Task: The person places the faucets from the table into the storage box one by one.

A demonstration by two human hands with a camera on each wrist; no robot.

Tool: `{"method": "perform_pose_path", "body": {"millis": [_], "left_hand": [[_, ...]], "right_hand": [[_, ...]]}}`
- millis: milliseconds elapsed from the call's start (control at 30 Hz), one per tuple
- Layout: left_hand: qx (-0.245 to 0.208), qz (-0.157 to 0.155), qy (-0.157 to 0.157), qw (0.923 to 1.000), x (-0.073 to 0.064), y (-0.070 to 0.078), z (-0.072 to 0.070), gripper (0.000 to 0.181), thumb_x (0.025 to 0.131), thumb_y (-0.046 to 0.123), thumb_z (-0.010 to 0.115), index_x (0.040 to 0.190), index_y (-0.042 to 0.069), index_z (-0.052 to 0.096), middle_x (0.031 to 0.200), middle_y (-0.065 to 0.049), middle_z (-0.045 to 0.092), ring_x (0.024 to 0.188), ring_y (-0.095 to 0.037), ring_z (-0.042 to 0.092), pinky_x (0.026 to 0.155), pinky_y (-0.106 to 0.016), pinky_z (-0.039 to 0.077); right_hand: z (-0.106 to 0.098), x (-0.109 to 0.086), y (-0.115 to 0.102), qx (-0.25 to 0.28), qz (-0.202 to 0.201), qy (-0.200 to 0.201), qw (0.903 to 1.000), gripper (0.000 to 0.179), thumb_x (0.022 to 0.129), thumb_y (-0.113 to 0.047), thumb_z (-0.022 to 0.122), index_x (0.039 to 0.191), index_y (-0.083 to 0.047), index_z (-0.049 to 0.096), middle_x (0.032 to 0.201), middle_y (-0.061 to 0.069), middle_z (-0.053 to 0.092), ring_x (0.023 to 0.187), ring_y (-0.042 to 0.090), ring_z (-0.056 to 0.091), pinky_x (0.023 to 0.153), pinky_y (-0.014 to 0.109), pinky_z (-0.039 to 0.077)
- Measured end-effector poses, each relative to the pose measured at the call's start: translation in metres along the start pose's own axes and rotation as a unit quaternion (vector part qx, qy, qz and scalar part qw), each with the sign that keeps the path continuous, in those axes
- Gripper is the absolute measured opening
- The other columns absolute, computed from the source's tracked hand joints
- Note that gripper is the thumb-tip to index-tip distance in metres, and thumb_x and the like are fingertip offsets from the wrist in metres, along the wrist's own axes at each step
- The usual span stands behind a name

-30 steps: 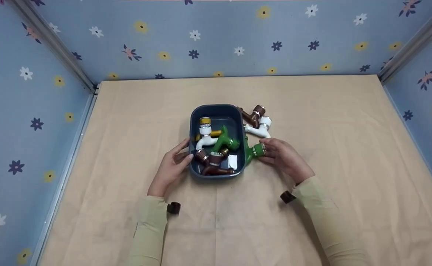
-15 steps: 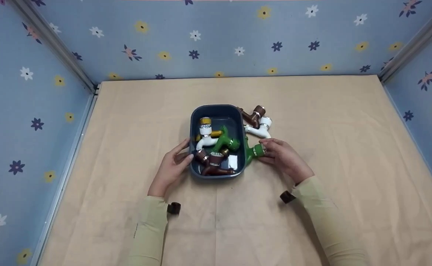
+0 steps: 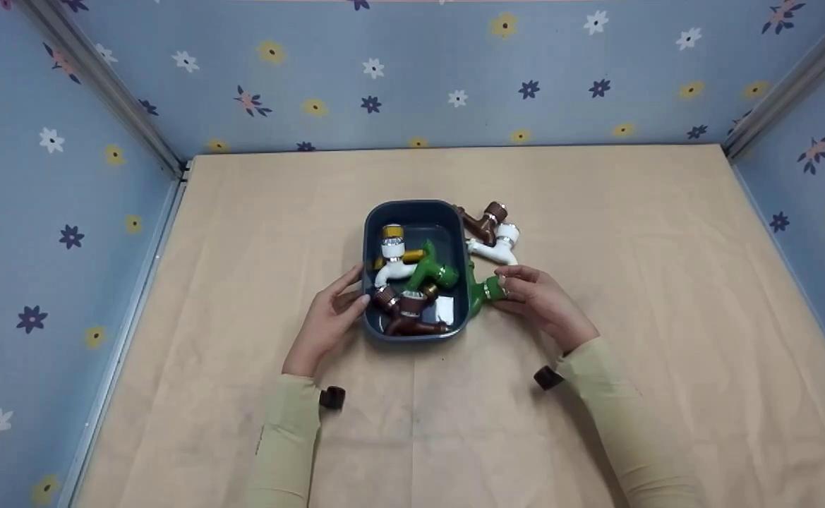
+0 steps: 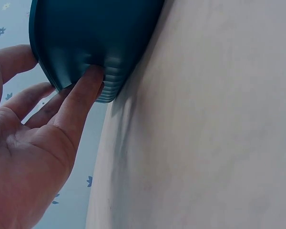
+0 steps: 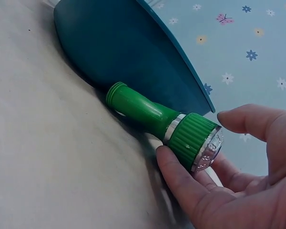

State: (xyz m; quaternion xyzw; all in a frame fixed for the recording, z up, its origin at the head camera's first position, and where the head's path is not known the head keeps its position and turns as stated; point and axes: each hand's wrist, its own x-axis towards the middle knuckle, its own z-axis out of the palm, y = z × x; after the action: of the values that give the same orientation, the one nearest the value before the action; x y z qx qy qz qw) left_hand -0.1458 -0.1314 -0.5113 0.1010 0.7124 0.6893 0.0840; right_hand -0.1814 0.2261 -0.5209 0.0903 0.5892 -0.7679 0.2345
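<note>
A dark blue basin point(image 3: 418, 341) sits mid-table and holds several taps, among them a white tap point(image 3: 396, 269), a green tap point(image 3: 432, 269) and a brown tap point(image 3: 412, 317). My left hand point(image 3: 325, 321) touches the basin's left side with fingers spread; in the left wrist view, the thumb rests on the outer wall. Against the basin's right side lies another green tap point(image 3: 479, 294). My right hand point(image 3: 548, 305) holds its ribbed knob point(image 5: 193, 138) between thumb and fingers. The far side of the knob is hidden in the right wrist view.
Behind the held tap, a second white tap point(image 3: 495, 248) and another brown tap point(image 3: 484, 222) lie beside the basin's right wall. A beige cloth point(image 3: 243, 233) covers the table. Blue flowered panels point(image 3: 419, 70) stand at the back and both sides.
The fingers of my right hand have shifted slightly over the end of the green tap's knob. My left hand, the basin and the other taps stay where they were.
</note>
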Motion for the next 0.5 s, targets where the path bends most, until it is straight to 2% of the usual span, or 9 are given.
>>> {"method": "perform_pose_path", "body": {"millis": [367,500], "left_hand": [[-0.011,-0.009,0.002,0.9999,-0.0007,0.0008,0.0004,0.058,0.094,0.0,0.057,0.146,-0.002,0.033,0.149,-0.023,0.031,0.125,-0.044,0.044,0.093,-0.031,0.048],[-0.015,-0.012,0.001,0.9998,-0.0005,0.0001,0.0001,0.058,0.094,0.0,0.057,0.147,-0.001,0.033,0.15,-0.023,0.031,0.126,-0.043,0.044,0.093,-0.033,0.048]], "right_hand": [[0.0019,-0.0047,-0.0006,-0.021,-0.007,0.011,0.9997,0.042,0.093,0.001,0.053,0.131,0.012,0.04,0.109,0.015,0.061,0.093,0.022,0.064,0.096,0.046,0.046],[0.0016,-0.0075,-0.0017,-0.025,-0.012,0.013,0.9995,0.043,0.092,0.001,0.055,0.131,0.012,0.04,0.112,0.016,0.059,0.093,0.023,0.065,0.095,0.046,0.046]]}}
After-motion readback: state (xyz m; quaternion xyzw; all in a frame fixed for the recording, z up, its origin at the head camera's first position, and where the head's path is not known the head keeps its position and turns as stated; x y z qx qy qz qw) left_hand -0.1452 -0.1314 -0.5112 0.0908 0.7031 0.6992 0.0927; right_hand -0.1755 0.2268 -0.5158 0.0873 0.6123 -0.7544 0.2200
